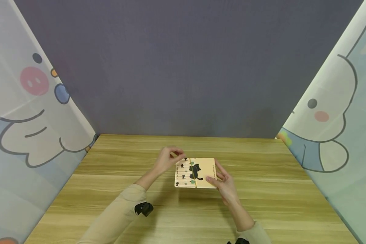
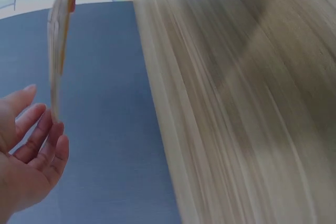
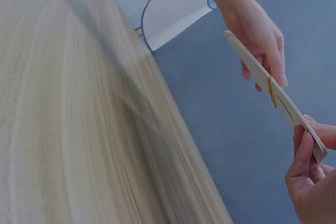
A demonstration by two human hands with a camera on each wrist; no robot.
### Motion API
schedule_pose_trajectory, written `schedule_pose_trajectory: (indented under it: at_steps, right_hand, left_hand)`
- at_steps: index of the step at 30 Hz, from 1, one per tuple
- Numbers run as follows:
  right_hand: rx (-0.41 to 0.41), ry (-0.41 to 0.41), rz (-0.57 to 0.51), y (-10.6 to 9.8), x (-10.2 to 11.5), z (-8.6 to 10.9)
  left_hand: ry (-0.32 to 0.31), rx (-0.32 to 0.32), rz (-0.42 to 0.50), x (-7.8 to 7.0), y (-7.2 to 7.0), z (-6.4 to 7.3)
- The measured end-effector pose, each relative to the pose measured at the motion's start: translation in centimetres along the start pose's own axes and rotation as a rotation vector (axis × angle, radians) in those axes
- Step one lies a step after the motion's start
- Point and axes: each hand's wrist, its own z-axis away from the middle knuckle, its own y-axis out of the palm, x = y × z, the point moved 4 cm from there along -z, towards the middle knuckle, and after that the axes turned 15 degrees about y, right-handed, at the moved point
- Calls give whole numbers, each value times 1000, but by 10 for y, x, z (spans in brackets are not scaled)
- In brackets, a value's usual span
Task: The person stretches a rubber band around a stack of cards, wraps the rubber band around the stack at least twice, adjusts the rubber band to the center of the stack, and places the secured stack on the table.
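Observation:
A thin cream notebook (image 1: 206, 167) with a black cat on its cover is held up over the table. Its left part has pale strips with small black cats, and an orange elastic band (image 3: 271, 92) crosses it near the middle. My right hand (image 1: 227, 189) grips the right edge, thumb on the cover and fingers behind. At the far left corner is my left hand (image 1: 167, 159), its fingers loosely bent. In the left wrist view, the fingertips (image 2: 56, 129) of that hand are right at the notebook's edge, with the thumb standing apart.
Below the hands spreads a wood-grain table (image 1: 109, 176). A dark grey panel (image 1: 183, 67) rises behind its back edge. Curtains with cartoon animals hang at the left (image 1: 27, 118) and right (image 1: 332, 135). Black cameras (image 1: 144, 208) are strapped to the wrists over beige sleeves.

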Motion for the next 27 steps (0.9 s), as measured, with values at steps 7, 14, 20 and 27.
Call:
schedule_pose_trajectory:
  at_steps: [7,14,20,27]
  right_hand:
    - [13,-7,-12,1,1,1]
    - [22,-11,-19,2,2,2]
    - [40,-18,-38,2,3,3]
    - [32,-17,-25,4,2,5]
  left_hand:
    - [-19,69,71,9,9,0]
    - [-10,94,134,15,16,4]
    - [-49,126,171,15,20,6]
    - [-35,112,185,9,22,5]
